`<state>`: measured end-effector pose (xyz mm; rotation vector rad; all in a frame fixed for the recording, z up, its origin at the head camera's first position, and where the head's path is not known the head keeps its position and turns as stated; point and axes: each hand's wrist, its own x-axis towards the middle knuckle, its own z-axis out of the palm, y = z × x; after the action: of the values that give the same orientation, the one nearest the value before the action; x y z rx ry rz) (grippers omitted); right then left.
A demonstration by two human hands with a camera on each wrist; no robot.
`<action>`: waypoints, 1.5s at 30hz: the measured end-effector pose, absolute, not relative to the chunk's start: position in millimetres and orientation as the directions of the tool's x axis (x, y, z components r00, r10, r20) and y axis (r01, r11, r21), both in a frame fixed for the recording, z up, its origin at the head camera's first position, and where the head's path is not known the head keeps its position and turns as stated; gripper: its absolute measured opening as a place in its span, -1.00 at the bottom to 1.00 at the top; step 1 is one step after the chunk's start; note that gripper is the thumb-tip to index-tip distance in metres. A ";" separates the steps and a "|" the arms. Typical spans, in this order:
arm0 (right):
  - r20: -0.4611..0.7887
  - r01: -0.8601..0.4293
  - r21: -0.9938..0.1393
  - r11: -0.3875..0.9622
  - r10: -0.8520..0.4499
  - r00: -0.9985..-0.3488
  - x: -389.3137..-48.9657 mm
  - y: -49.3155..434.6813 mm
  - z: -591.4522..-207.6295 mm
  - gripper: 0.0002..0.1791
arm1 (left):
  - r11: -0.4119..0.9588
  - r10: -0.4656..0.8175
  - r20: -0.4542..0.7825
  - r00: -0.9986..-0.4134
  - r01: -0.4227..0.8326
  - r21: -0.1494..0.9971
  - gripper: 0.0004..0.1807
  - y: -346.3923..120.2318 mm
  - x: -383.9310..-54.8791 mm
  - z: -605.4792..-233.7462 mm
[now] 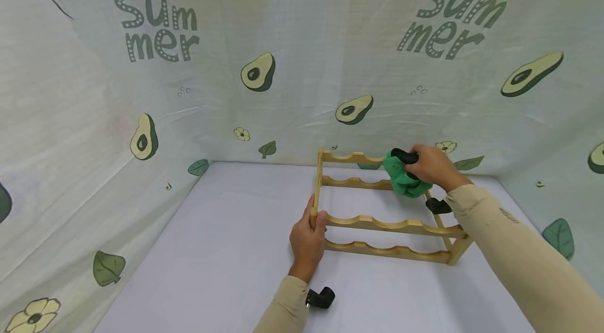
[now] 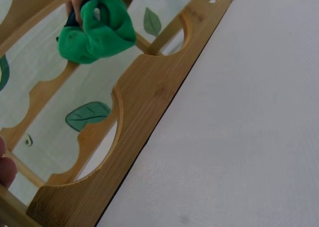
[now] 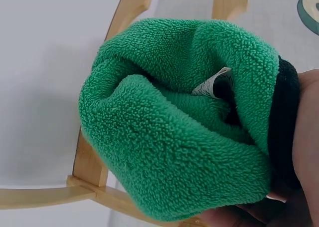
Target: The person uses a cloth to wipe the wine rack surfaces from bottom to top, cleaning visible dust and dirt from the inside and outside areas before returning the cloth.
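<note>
1. Counter (image 1: 212,249): carries the rack.
2. Wooden rack (image 1: 363,222): left hand (image 1: 306,241) curled round its left end.
3. Green cloth (image 1: 407,182): bunched, pinched by right hand (image 1: 431,166), far right corner (contact hidden). Likely wiping; next probably needs steady bracing, cloth along rail.

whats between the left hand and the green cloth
The head view shows part of the wooden rack between the left hand and the green cloth, with the pale tabletop visible through its gaps.

Rack (image 1: 391,225) on table (image 1: 226,238), curtain (image 1: 302,23) behind; cloth (image 1: 402,181) at rack's rear right.
</note>
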<state>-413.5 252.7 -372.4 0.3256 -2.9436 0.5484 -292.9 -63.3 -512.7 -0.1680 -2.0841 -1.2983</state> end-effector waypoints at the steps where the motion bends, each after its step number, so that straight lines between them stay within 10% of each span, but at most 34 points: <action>1: 0.164 -0.228 -0.341 0.912 -0.181 -0.970 -413.1 253.5 -372.5 -0.58 | 0.497 -0.229 0.595 -0.770 0.433 0.752 -0.44 -63.3 -292.6 -512.6; 45: 0.106 -0.073 -0.292 0.954 -0.044 -0.993 -399.1 266.1 -359.7 -0.62 | 0.495 -0.234 0.583 -0.778 0.420 0.760 -0.44 -63.0 -291.1 -512.0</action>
<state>-399.1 266.1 -359.7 0.0907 -3.0075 0.4549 -291.1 -63.0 -512.0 -0.1521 -2.0950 -1.3064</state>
